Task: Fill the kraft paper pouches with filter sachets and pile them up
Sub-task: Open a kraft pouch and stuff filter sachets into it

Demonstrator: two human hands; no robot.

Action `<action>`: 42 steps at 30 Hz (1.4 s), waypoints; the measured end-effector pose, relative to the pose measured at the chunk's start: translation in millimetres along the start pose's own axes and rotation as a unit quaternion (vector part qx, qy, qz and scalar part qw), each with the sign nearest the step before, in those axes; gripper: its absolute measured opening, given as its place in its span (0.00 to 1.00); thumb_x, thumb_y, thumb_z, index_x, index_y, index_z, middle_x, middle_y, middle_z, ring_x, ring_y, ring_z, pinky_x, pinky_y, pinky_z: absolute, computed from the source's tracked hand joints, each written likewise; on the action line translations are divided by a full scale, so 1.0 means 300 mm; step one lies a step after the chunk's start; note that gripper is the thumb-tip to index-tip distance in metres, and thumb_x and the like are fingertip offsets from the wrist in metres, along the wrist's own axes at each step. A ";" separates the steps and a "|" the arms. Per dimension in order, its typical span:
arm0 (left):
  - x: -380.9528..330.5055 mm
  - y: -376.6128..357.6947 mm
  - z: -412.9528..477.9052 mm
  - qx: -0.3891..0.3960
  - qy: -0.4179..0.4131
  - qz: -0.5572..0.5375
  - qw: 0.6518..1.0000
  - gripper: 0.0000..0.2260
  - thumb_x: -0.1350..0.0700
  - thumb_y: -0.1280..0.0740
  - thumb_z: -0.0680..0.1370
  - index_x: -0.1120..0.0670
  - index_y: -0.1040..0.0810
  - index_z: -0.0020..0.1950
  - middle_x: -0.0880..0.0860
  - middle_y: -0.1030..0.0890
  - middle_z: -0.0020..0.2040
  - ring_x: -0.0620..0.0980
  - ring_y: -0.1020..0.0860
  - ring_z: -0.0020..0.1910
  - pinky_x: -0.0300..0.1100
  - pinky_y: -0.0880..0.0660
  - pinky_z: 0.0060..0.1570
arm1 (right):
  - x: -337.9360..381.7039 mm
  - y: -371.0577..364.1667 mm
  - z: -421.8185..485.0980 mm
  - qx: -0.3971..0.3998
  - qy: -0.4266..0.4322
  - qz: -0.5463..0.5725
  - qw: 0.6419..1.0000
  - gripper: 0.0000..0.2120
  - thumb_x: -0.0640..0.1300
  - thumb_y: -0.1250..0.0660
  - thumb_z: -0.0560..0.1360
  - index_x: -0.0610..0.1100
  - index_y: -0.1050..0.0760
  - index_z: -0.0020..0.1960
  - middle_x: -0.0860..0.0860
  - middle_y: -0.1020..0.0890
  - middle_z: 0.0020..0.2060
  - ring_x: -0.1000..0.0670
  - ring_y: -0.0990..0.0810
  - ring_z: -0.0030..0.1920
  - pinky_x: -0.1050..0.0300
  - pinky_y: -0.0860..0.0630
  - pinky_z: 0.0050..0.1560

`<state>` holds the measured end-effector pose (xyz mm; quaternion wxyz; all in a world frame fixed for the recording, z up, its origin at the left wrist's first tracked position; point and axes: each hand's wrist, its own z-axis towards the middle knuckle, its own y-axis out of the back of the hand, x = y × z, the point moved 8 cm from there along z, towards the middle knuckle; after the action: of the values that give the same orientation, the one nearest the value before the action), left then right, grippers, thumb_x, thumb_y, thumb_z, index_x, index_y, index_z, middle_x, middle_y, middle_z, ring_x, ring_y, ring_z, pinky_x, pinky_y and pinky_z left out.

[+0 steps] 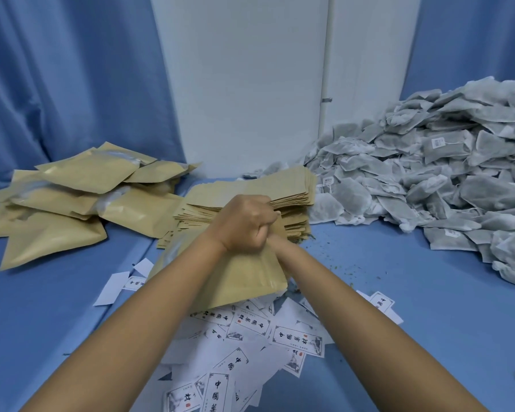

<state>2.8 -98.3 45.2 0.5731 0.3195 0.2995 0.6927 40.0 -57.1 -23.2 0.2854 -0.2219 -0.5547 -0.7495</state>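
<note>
L hand (244, 224) is gripping the mouth of the kraft pouch (238, 281), which is standing mid-table (399, 322) in front of the empty-pouch stack (250, 191). R hand is hiding behind L at the pouch top, so can't tell its state. Pouch is looking light, thin, crease-prone, prob. best held by the top edge. Sachets (428, 173) are lying heaped at right, soft & light; filled pouches (72, 197) are lying piled at left.

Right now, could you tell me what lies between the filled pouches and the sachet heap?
In the head view, a stack of flat empty kraft pouches sits between the filled pouches and the sachet heap.
</note>
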 end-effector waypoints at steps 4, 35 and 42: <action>0.067 0.030 -0.025 -0.028 0.034 0.006 0.999 0.16 0.62 0.47 0.64 0.63 0.20 0.31 0.57 0.32 0.24 0.54 0.32 0.24 0.41 0.36 0.22 | -0.008 -0.046 0.024 0.099 -0.016 -0.011 0.995 0.15 0.30 0.45 0.79 0.42 0.33 0.37 0.47 0.32 0.35 0.55 0.37 0.34 0.72 0.35 0.34; 0.122 0.130 -0.056 -0.181 0.045 -0.034 0.982 0.08 0.67 0.49 0.63 0.61 0.36 0.25 0.57 0.37 0.25 0.46 0.43 0.31 0.41 0.45 0.28 | -0.012 -0.023 -0.104 0.280 -0.001 -0.070 0.957 0.14 0.31 0.40 0.73 0.42 0.30 0.31 0.52 0.34 0.26 0.54 0.39 0.29 0.62 0.41 0.29; 0.042 0.072 -0.032 -0.123 -0.016 -0.030 0.992 0.08 0.66 0.49 0.63 0.61 0.37 0.24 0.57 0.38 0.23 0.48 0.43 0.29 0.39 0.48 0.29 | -0.036 -0.158 -0.069 0.310 -0.039 -0.109 0.944 0.22 0.27 0.43 0.76 0.46 0.41 0.29 0.50 0.38 0.28 0.52 0.42 0.30 0.63 0.43 0.30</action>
<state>-19.5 -89.9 57.2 0.6330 0.2492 0.2122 0.7015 15.7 -64.3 -69.7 0.2352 -0.0899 -0.7907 -0.5581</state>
